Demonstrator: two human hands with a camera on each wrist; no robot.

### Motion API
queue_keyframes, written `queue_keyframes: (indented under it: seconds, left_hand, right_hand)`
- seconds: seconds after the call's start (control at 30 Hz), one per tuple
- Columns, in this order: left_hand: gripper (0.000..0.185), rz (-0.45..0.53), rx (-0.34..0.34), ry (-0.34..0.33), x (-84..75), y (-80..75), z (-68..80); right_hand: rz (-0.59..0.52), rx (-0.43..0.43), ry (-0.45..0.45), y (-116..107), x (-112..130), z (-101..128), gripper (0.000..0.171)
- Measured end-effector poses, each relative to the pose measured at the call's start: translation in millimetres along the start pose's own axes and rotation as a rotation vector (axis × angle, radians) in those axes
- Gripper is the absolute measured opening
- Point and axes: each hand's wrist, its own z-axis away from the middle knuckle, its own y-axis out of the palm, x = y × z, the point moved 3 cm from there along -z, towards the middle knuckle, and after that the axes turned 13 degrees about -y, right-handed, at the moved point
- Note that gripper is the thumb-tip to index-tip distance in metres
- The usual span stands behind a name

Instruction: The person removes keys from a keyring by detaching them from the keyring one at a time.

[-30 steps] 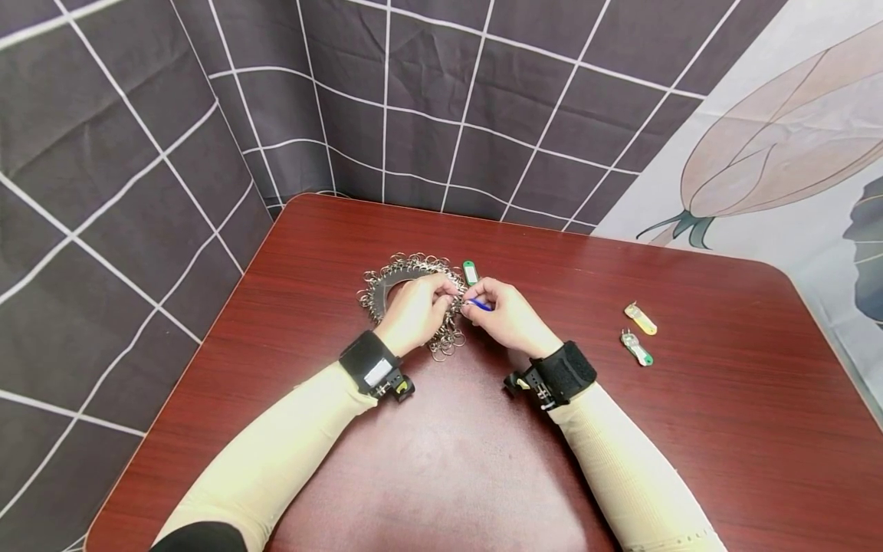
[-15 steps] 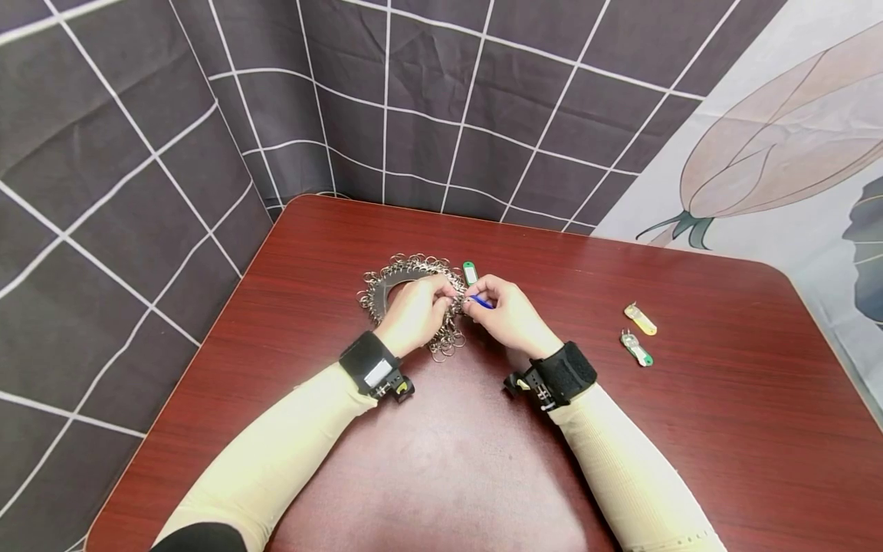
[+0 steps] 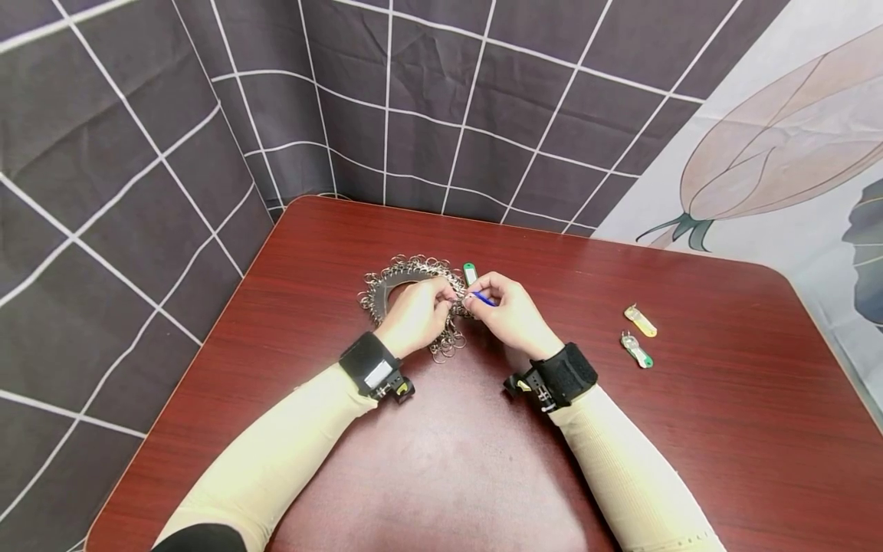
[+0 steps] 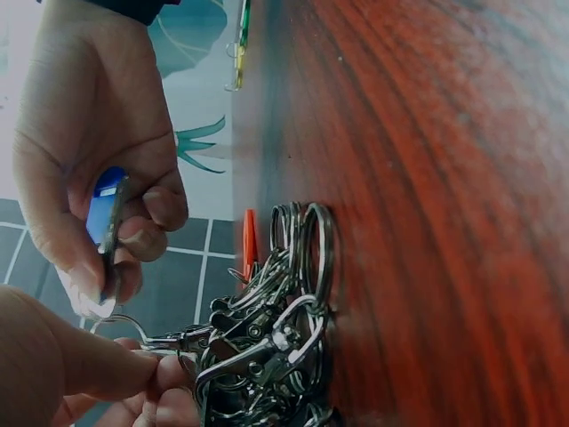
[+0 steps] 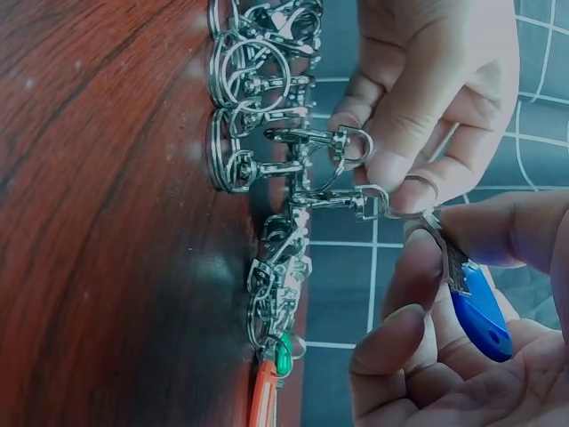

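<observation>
Head view and wrist views show us two hands close together over the table (image 3: 441, 452), near its far side. Our left hand (image 3: 417, 313) is on the left, and its thumb and finger pinch a thin metal ring (image 5: 421, 183) at the edge of a big bunch of shiny clips (image 3: 414, 265). The clips sit all around a grey band (image 3: 381, 297), and lots of them have round rings hanging on. Our right hand (image 3: 516, 316) is just beside it, and its thumb and finger pinch a silver key (image 5: 455, 265) that has a blue tag (image 5: 483, 313). The key is right by the thin ring, but our fingers hide the spot, so we cannot tell if the ring goes through it. Behind our right hand, a green tag (image 3: 471, 274) with a white label lies next to the clips. Down low in the right wrist view, we see an orange tag (image 5: 264, 393) by the clips too. Well apart from them, on the right of the table, lie a yellow tag (image 3: 645, 323) and another green tag (image 3: 643, 356), near each other, each with metal bits at one end. We wear black bands (image 3: 567, 372) on both wrists and pale sleeves (image 3: 293, 452).
</observation>
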Motion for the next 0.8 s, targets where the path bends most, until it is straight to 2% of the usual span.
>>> queue_keyframes:
  seconds: [0.33,0.6,0.8]
  left_hand:
    - [0.008,-0.014,-0.001,-0.006,-0.3,0.7,1.2]
    - [0.015,-0.106,-0.025,0.016,-0.9,-0.6,1.5]
    - [0.01,-0.117,-0.013,-0.031,0.6,0.9,2.1]
  right_hand:
    - [-0.014,-0.013,0.024,-1.7,-0.1,-0.5,0.01]
    - [-0.01,-0.009,0.029,-1.7,-1.1,-0.3,0.01]
    - [-0.021,0.0,0.038,-1.5,-0.7,-0.2,0.01]
